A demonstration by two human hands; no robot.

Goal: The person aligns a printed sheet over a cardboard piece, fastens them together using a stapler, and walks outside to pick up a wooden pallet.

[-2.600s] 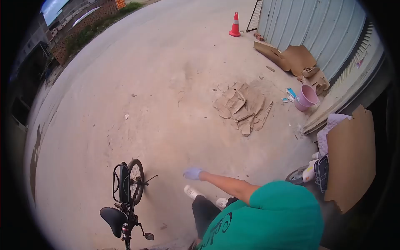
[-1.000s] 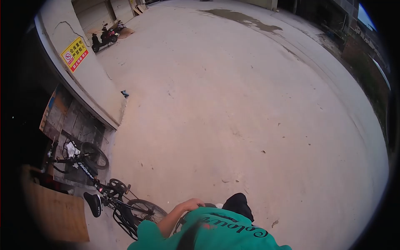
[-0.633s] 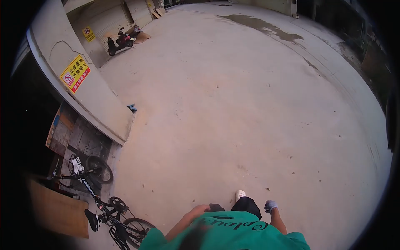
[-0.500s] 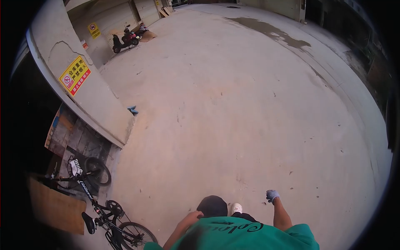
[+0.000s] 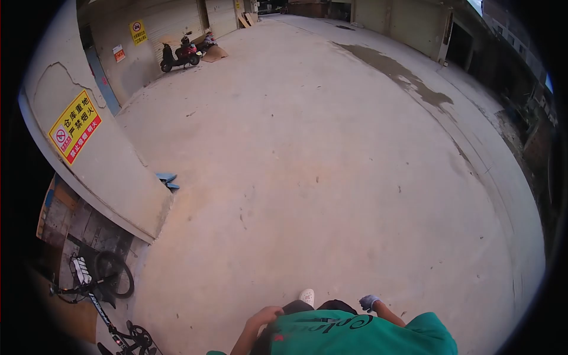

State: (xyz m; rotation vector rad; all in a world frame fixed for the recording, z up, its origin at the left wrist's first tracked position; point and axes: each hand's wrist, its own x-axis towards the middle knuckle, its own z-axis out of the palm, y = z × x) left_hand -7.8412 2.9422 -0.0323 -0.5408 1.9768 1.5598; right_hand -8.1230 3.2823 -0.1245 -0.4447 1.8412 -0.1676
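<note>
My left hand (image 5: 270, 314) is bare and bent in at the front edge of the green shirt (image 5: 378, 331), beside the dark trousers (image 5: 294, 306). Its fingers look curled; whether they grip anything is hidden. My right hand (image 5: 368, 303) wears a grey-blue glove and hangs out to the right of the body. Its fingers are curled in, and nothing shows in them. One white shoe (image 5: 306, 296) pokes out ahead of the trousers, on the concrete ground (image 5: 284, 225).
At the left, a black bicycle (image 5: 112, 331) stands by an opening behind a pillar with a yellow-and-red warning sign (image 5: 76, 127). A blue object (image 5: 168, 180) lies at the pillar's foot. Farther off are a parked scooter (image 5: 180, 56) and a wet patch (image 5: 396, 68) on the ground.
I have moved forward: the pillar, sign and bicycle slide left and down. The view tilts up slightly. My right hand has swung back towards the body, and a white shoe shows farther left.
</note>
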